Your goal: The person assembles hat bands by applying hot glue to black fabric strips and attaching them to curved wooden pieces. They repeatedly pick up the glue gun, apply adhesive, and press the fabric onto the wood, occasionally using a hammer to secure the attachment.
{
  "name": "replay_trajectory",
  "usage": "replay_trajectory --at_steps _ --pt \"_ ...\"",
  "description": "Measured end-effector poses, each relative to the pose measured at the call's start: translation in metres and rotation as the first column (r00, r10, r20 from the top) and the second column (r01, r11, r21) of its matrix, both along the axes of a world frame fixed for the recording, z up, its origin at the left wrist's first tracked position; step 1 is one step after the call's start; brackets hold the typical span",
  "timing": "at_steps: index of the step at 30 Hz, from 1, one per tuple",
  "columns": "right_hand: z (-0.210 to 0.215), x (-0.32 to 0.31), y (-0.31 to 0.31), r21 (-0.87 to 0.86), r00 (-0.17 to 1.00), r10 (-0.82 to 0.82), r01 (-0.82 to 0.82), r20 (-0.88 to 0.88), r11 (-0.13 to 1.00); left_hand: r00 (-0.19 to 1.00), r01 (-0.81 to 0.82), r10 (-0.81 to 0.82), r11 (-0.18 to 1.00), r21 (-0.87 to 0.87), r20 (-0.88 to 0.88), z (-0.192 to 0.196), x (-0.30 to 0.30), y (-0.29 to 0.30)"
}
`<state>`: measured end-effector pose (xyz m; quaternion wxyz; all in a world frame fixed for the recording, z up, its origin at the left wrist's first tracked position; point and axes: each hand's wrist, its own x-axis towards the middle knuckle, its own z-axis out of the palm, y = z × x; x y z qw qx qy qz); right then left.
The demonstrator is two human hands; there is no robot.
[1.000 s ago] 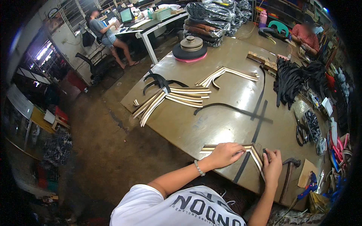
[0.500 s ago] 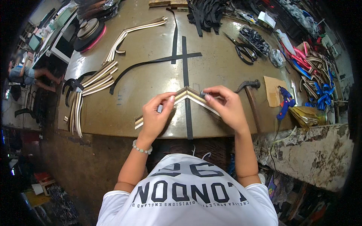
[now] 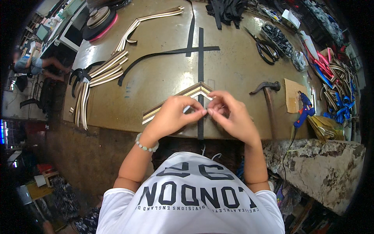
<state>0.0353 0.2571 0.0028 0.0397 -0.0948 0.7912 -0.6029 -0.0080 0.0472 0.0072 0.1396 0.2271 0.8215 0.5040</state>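
Observation:
A brown, cream and white striped strap (image 3: 177, 96) lies folded into a peak on the table. Its tip sits over a long black strap (image 3: 201, 64) that runs toward the table's front edge. Just in front of the peak, my left hand (image 3: 171, 117) and my right hand (image 3: 235, 119) meet with thumbs and forefingers pinched. Whatever is between their fingertips is too small to make out. A small light-grey piece (image 3: 187, 109) shows inside the curl of my left hand. My right hand covers part of the strap's right arm.
A hammer (image 3: 269, 99), black scissors (image 3: 265, 48) and a blue glue gun (image 3: 305, 110) lie to the right. Striped straps (image 3: 105, 74) and a black strap (image 3: 156, 54) lie left. Webbing rolls (image 3: 99, 23) stand at the far left. A person (image 3: 33, 62) sits beyond.
My hands have come together in front of the strap's peak, fingertips meeting. The dark grey piece at my right fingers is no longer plainly visible. The view has shifted slightly.

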Motion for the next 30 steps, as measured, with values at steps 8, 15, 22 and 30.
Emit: replay_trajectory --at_steps 8,15,22,30 --pt "-0.043 -0.007 -0.01 0.068 0.921 -0.363 0.375 -0.144 0.925 0.932 -0.355 0.361 0.923 -0.147 0.015 -0.027 -0.032 0.015" --pt "-0.041 -0.005 -0.008 0.113 0.93 -0.311 0.337 -0.194 0.935 0.909 -0.403 0.385 0.909 -0.104 -0.163 -0.036 -0.022 0.022" --pt "-0.041 0.019 -0.019 0.235 0.945 -0.247 0.296 -0.216 0.926 0.922 -0.383 0.355 0.897 -0.22 -0.156 -0.031 -0.008 0.021" --pt "-0.022 0.045 -0.016 0.446 0.936 0.226 -0.088 -0.268 0.891 0.931 -0.36 0.325 0.888 -0.287 -0.165 -0.03 -0.006 0.02"
